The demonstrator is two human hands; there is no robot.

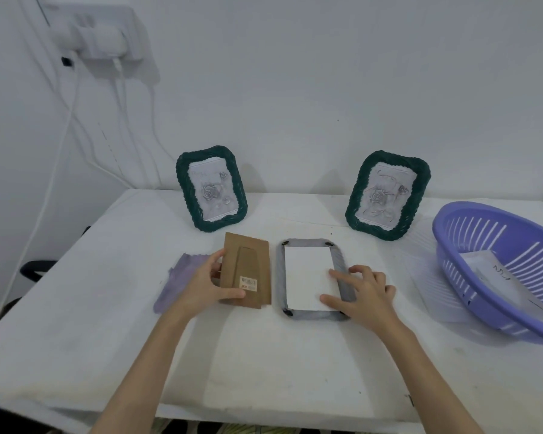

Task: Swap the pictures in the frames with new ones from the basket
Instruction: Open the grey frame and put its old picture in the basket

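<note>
At the table [264,355], the left hand [201,281] pinches a cardboard backing [248,264]; right hand [362,292], fingers spread, presses white paper in the face-down frame [311,278] at center. Best seated square before closing. Basket [502,264] right; 2 frames [211,187] stand behind.

Single head-worn wide-angle view, looking forward and down, close over the bench [264,355]; wall [326,73] fills the upper half.

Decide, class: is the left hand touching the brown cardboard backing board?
Touching. The head view shows the left hand gripping the brown cardboard backing board, with its thumb lying over the board's lower edge beside the barcode sticker.
</note>
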